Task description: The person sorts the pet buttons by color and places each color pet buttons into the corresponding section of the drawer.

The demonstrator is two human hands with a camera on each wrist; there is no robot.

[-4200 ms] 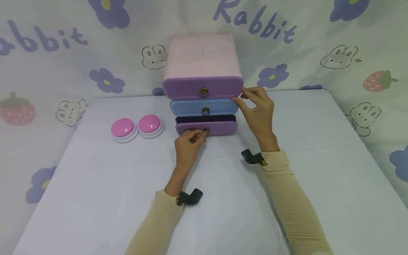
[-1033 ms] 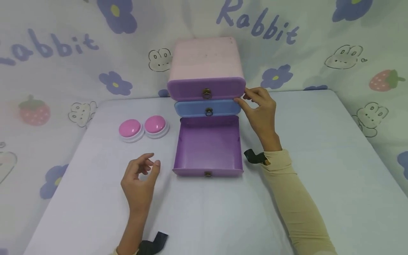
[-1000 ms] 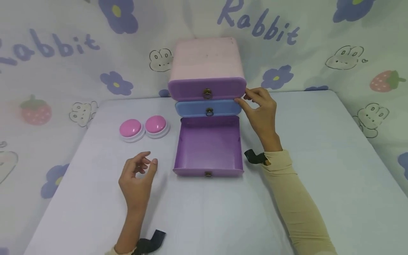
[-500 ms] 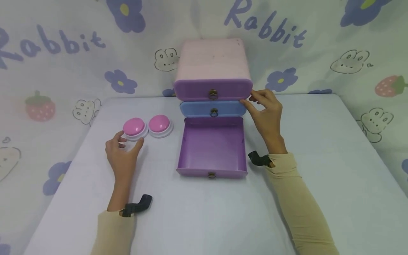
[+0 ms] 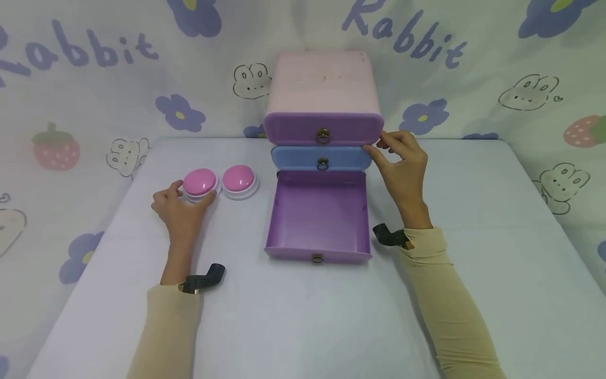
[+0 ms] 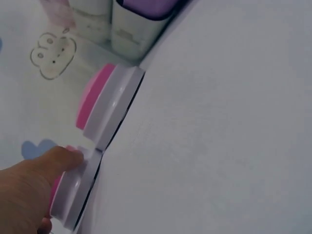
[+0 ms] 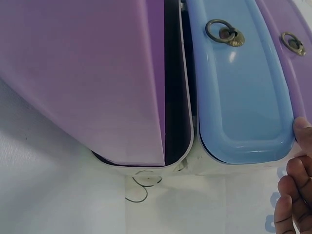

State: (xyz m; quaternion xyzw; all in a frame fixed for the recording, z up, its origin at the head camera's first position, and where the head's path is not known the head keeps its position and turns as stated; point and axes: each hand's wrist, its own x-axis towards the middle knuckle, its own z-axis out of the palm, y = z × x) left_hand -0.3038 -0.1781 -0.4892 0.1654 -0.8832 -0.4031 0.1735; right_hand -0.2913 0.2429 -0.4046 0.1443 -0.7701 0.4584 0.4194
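My left hand (image 5: 180, 210) grips the left of two round pink-and-white push buttons (image 5: 199, 181), thumb on one side of its white base and fingers on the other. The left wrist view shows my thumb (image 6: 61, 161) on that base. Beside it stands the second push button (image 5: 238, 178). At the back is a small pink drawer cabinet (image 5: 324, 84) with ring pulls. My right hand (image 5: 402, 166) holds its right edge, thumb at the corner of the blue middle drawer (image 5: 298, 158) and fingers along the side. The purple bottom drawer (image 5: 319, 216) is pulled out, with nothing inside.
The purple top drawer (image 5: 289, 129) and the blue one are closed. All of it stands on a white-covered table (image 5: 293, 316), against a patterned cloth backdrop (image 5: 118, 95). The pulled-out drawer reaches toward the table's middle.
My left hand has pulled out the bottom drawer by its ring, let go, and moved left and forward to grip the left push button. My right hand keeps its place on the cabinet.
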